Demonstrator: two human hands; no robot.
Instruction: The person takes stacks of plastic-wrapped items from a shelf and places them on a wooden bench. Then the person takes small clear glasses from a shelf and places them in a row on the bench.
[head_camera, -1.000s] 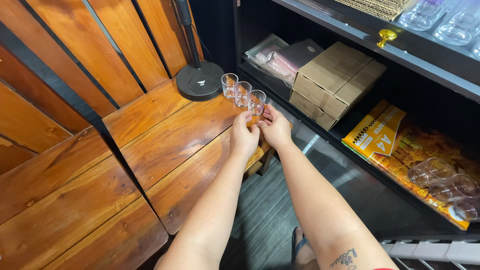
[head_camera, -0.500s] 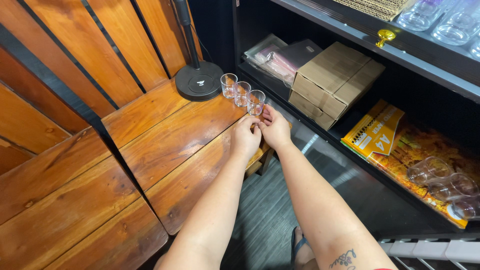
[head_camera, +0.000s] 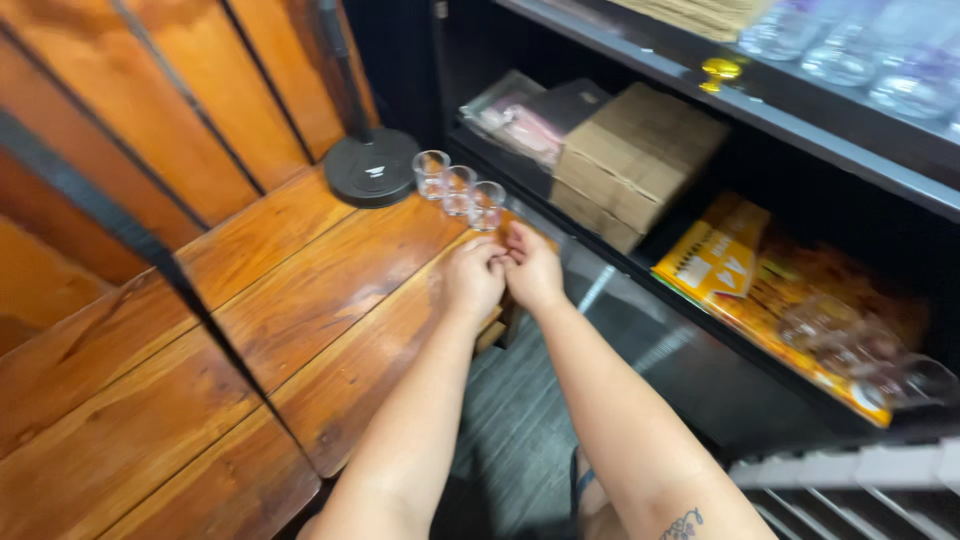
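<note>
Your two hands meet at the edge of the wooden table (head_camera: 300, 290). Your left hand (head_camera: 472, 280) and your right hand (head_camera: 533, 268) touch at the fingertips. The fingers look pinched together, but you cannot tell if they hold anything, because whatever is between them is hidden.

Just past your fingertips stand three small clear glasses (head_camera: 459, 189) in a row. The nearest one is just beyond your right hand, not touching it. Just behind the far end of the row sits the round black base (head_camera: 372, 168) of a stand. To the right of your hands, further back, a dark shelf (head_camera: 700, 85) holds a brown cardboard box (head_camera: 635, 160).

Be careful here. The glasses stand close together and near the table edge. If your hands push forward too fast, they could bump the nearest glass, and it could knock the others or tip off the edge.

Half a second ago your right hand was right up at the nearest glass. Now both hands have pulled back a little, and the glasses stand alone.
</note>
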